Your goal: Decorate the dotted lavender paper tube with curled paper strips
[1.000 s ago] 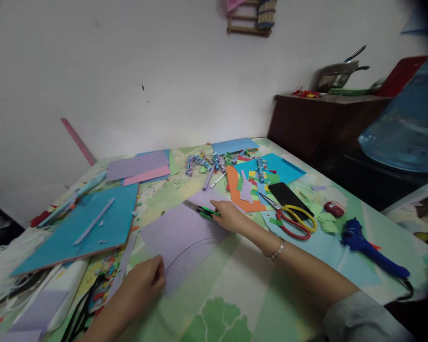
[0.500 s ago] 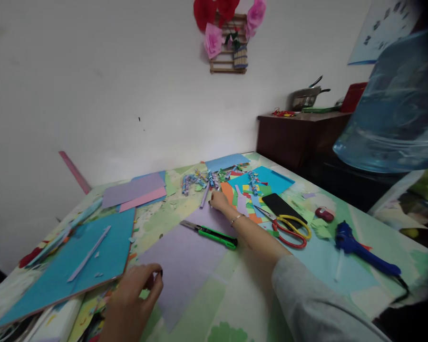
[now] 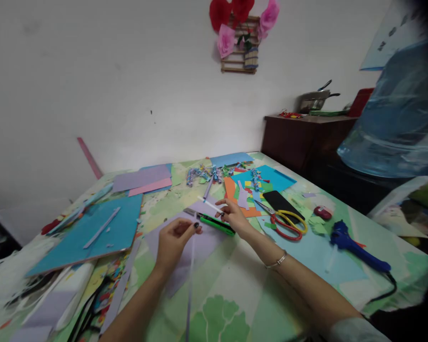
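Note:
Pinched between the fingers of my left hand (image 3: 178, 236) is a long thin paper strip (image 3: 190, 285) that hangs down toward the table's near edge. My right hand (image 3: 231, 214) holds a slim white stick (image 3: 211, 205), its far end pointing up and left. Under and between both hands lies a green utility knife (image 3: 217, 224) on a lilac paper sheet (image 3: 178, 280). A rolled lilac paper tube (image 3: 208, 188) rests just beyond the right hand.
Scissors (image 3: 287, 223), a black phone (image 3: 282, 205) and a blue glue gun (image 3: 358, 249) lie at the right. Paper scraps (image 3: 242, 194) sit behind the right hand. A teal board (image 3: 92, 237) and stacked coloured sheets (image 3: 142, 178) are at the left.
My right hand has come back from the rolled paper and now holds the white stick. My left hand has moved right and forward and now holds the strip. The view has shifted left.

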A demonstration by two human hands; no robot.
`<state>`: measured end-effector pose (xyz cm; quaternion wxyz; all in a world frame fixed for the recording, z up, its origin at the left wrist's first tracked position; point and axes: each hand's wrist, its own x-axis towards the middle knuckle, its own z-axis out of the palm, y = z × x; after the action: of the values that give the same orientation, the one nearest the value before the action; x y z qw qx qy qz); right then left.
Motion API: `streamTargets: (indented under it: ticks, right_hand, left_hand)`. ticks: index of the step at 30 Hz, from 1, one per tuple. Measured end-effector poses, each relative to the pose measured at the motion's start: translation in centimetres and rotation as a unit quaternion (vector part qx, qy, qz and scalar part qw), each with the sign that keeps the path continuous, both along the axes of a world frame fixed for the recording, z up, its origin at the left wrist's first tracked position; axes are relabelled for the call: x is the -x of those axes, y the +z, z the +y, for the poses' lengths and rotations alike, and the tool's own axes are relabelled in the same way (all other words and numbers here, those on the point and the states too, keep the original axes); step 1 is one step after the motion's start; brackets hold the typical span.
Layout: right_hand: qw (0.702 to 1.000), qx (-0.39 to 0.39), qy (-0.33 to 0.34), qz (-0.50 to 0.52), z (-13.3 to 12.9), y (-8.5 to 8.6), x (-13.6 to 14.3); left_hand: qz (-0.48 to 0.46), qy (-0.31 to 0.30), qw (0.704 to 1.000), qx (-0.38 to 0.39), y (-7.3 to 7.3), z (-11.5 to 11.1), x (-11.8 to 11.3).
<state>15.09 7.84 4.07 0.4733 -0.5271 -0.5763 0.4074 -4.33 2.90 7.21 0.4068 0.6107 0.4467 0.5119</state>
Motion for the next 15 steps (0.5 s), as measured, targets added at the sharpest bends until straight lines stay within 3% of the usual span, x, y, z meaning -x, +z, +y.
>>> streamTargets:
  ticks: [6, 11, 15]
  right_hand:
    - [0.997, -0.059, -0.019, 0.050, -1.9, 0.5, 0.0]
    - [0.994, -0.086, 0.026, 0.066, -4.3, 1.0, 1.1]
    - [0.991, -0.130, 0.016, 0.037, -5.3, 1.0, 1.5]
  left_hand:
    - [-0.118, -0.011, 0.989, 0.088, -1.9, 0.0, -2.5]
    - [-0.106, -0.069, 0.989, 0.076, -2.2, -1.6, -2.2]
    - [-0.092, -0.081, 0.991, 0.057, -1.8, -2.5, -1.6]
